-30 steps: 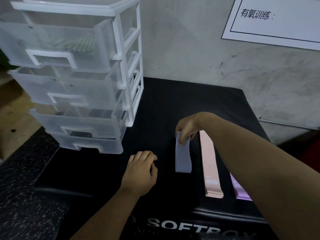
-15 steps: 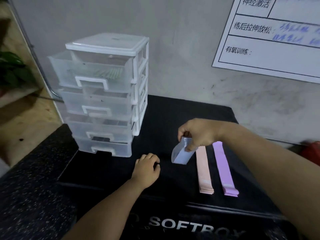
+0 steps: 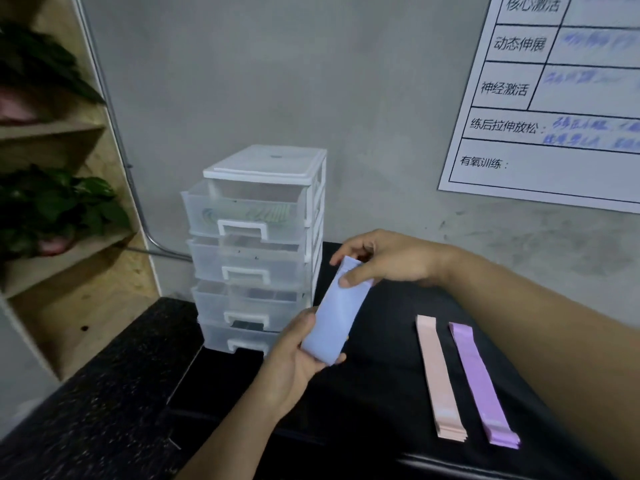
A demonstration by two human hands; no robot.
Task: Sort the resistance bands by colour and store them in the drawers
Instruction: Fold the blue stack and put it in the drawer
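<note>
Blue bands (image 3: 334, 315) up off the bench, right of the drawers (image 3: 256, 251), pinched at top by right hand (image 3: 384, 259), cradled below by left hand (image 3: 294, 358). Light, floppy, likely slippery; best gripped at both ends.

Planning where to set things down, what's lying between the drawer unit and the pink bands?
In the head view, only bare black mat lies between the drawer unit and pink bands; the held blue bands hang above it.

Blue bands (image 3: 334, 315) held tilted; pink stack (image 3: 438, 377), purple stack (image 3: 479, 381) flat; drawers (image 3: 258, 244) apparently ajar.
</note>
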